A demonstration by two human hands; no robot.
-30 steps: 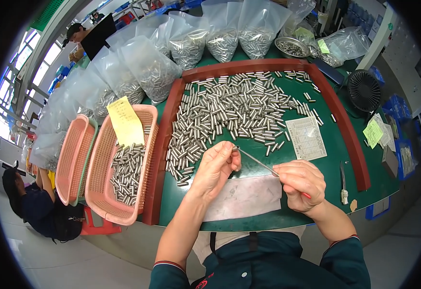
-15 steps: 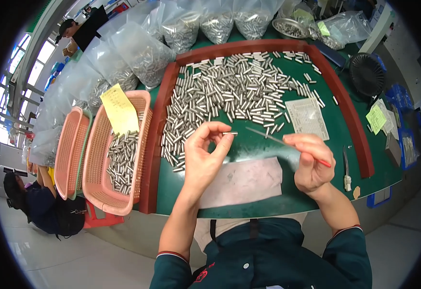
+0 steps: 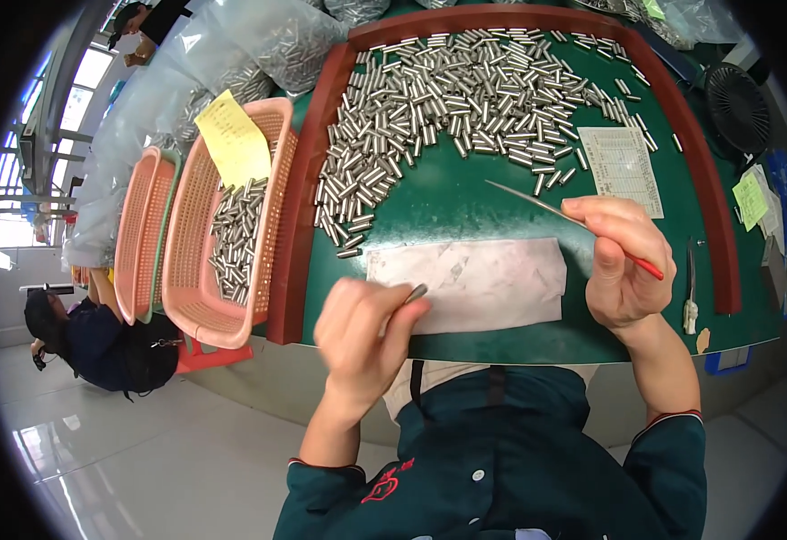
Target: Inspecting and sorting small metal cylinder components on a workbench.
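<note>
Green worktop (image 3: 465, 202) ringed by a dark red raised border (image 3: 308, 189), and we're right in on the grips: the left hand (image 3: 357, 337) is closed, fingertips pinching one small metal pin (image 3: 416, 292) just over the near edge of a pale rectangular sheet (image 3: 470, 283). The right hand (image 3: 623, 265) is clamped round a thin pointed tool with a red handle (image 3: 551, 209), its metal tip aimed away toward the big heap of loose metal pins (image 3: 465, 99). Tool tip and held pin are well apart, so this reads as the moment between pick-up and probing; the next move looks to call for bringing pin end and tip together with care. Off to the left, a pink basket (image 3: 195, 225) holds more pins under a yellow note (image 3: 236, 144), a second basket (image 3: 137, 234) beside it, clear bags of parts (image 3: 258, 45) behind. A printed slip (image 3: 623, 166) lies right of the heap. The left hand is motion-blurred, the pin's far end hidden by fingers, and another person (image 3: 87, 328) sits low at the left.
</note>
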